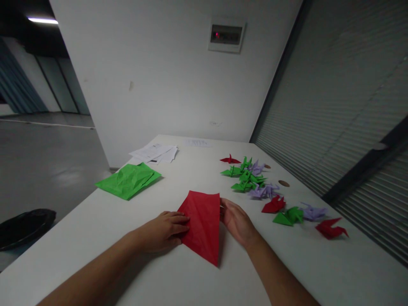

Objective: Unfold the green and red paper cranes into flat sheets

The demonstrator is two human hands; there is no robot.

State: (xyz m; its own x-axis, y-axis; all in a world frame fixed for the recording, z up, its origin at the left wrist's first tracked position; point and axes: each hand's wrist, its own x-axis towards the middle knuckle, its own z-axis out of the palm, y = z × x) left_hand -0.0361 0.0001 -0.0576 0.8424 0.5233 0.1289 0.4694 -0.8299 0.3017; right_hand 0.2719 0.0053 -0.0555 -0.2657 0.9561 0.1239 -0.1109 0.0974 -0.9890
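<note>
A sheet of red paper, folded to a point at its near end, lies in front of me on the white table. On its left edge rests my left hand, palm down, fingers lying flat over the paper. My right hand is at the upper right edge, its fingers curled against that edge and partly hidden; the paper's right side looks slightly raised there. To the right stand several folded paper cranes in green, purple and red.
Crumpled green paper sheets lie at the table's left edge, with white printed sheets behind. A wall stands at the far end, window blinds along the right. A black-lined bin is on the floor at left.
</note>
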